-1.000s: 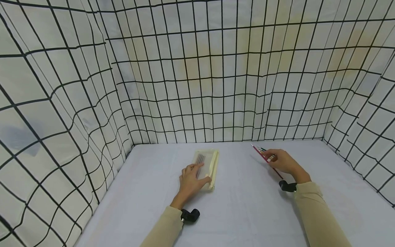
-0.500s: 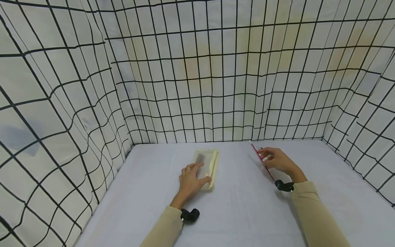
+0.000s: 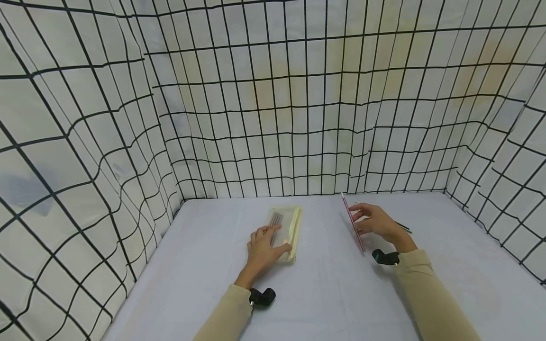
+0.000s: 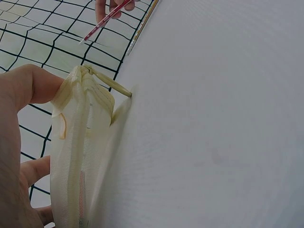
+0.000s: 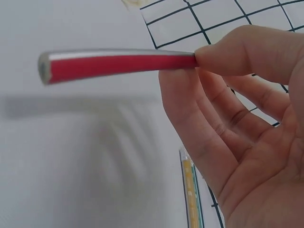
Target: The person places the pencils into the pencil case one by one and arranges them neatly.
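Note:
My left hand (image 3: pixel 262 251) lies over a pale yellow see-through pencil case (image 3: pixel 288 222), thumb on one side and fingers on the other. In the left wrist view the case (image 4: pixel 76 156) is gripped so that it bulges upward, its zip pull sticking out at the end. Several thin pencils (image 3: pixel 276 220) show through its top. To the right, my right hand (image 3: pixel 375 223) pinches a red pencil (image 3: pixel 347 207) between thumb and index finger. Seen from the right wrist, that red pencil (image 5: pixel 109 64) points left above the table, casting a shadow, while the other fingers curl loosely.
Loose pencils (image 3: pixel 403 227) lie on the white table (image 3: pixel 324 284) beside the right hand; in the right wrist view, pencils (image 5: pixel 191 194) with yellow and green sides show below that hand. Black grid netting (image 3: pixel 307 118) over white cloth walls the back and both sides.
My right hand has moved slightly left with the red pencil, which now stands steeper in the head view. The other pencils stay behind on the table. The left hand keeps its place.

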{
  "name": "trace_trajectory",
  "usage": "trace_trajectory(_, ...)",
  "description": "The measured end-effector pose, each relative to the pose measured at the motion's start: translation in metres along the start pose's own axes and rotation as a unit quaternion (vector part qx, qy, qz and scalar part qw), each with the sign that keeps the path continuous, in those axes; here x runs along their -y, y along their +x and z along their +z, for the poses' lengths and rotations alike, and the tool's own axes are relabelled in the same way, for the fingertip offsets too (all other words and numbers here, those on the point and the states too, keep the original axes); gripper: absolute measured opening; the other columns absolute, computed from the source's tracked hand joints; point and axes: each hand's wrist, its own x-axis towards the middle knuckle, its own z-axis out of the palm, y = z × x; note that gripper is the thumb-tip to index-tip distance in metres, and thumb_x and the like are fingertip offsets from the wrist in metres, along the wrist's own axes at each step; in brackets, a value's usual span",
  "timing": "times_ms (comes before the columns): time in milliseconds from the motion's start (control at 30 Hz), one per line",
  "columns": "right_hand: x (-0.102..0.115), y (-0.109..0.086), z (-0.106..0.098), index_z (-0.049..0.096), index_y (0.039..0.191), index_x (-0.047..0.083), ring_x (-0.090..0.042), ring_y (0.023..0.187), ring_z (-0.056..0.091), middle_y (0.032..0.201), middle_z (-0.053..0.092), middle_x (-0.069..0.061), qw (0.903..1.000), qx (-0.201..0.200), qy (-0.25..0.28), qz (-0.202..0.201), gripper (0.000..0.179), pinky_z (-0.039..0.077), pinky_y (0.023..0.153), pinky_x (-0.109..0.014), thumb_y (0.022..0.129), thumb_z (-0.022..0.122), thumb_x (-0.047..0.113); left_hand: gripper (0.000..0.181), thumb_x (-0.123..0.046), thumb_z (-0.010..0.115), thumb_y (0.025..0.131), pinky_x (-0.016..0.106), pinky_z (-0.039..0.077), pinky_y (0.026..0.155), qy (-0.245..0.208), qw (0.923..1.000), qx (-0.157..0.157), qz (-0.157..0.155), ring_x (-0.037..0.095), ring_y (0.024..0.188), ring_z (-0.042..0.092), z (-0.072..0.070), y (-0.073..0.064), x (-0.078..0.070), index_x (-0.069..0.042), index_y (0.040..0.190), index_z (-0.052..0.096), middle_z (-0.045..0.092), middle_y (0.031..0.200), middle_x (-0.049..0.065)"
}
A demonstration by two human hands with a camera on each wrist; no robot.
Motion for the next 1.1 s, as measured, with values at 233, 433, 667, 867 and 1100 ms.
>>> trace_trajectory(233,0.001,0.002,0.007,0.049,0.145,0.001,-0.022,0.092,0.067,0.124,0.058,-0.024,0.9996,-0.003,0.024,0.012,0.057,0.062,0.082,-0.038,0.091,0.068,0.000,0.076,-0.046,0.073,0.075,0.059,0.031,0.105,0.000,1.0000,0.000,0.001,0.037,0.132,0.039,0.000,0.000,0.000,-0.022,0.145,0.058,0.048,0.148,0.016)
trace_trajectory(433,0.002,0.006,0.013,0.047,0.147,0.000,-0.020,0.092,0.068,0.122,0.059,-0.022,0.9979,-0.007,0.055,0.034,0.058,0.061,0.084,-0.038,0.092,0.066,-0.002,0.076,-0.046,0.072,0.075,0.059,0.031,0.104,0.004,1.0000,0.000,0.002,0.037,0.132,0.040,0.000,0.000,-0.001,-0.022,0.146,0.057,0.047,0.149,0.016)
trace_trajectory(667,0.004,0.008,0.020,0.048,0.146,0.002,-0.019,0.094,0.067,0.121,0.060,-0.018,0.9954,-0.016,0.078,0.052,0.053,0.061,0.085,-0.038,0.096,0.063,0.000,0.076,-0.046,0.073,0.075,0.059,0.032,0.103,0.010,0.9999,-0.003,0.000,0.036,0.130,0.040,0.001,0.000,0.000,-0.023,0.145,0.058,0.048,0.148,0.015)
trace_trajectory(867,0.007,0.008,0.026,0.045,0.148,0.001,-0.018,0.097,0.067,0.122,0.060,-0.017,0.9941,-0.006,0.094,0.054,0.053,0.060,0.087,-0.037,0.097,0.061,0.001,0.076,-0.046,0.073,0.075,0.059,0.032,0.104,0.012,0.9999,-0.002,-0.001,0.036,0.131,0.040,0.002,0.001,0.001,-0.024,0.145,0.057,0.048,0.149,0.015)
trace_trajectory(1100,0.010,0.008,0.034,0.043,0.149,0.000,-0.017,0.095,0.067,0.123,0.060,-0.019,0.9890,0.005,0.131,0.069,0.055,0.060,0.086,-0.034,0.098,0.062,0.003,0.076,-0.046,0.073,0.074,0.060,0.031,0.104,0.010,0.9999,-0.002,-0.002,0.036,0.132,0.039,0.002,0.001,0.001,-0.024,0.145,0.058,0.048,0.148,0.015)
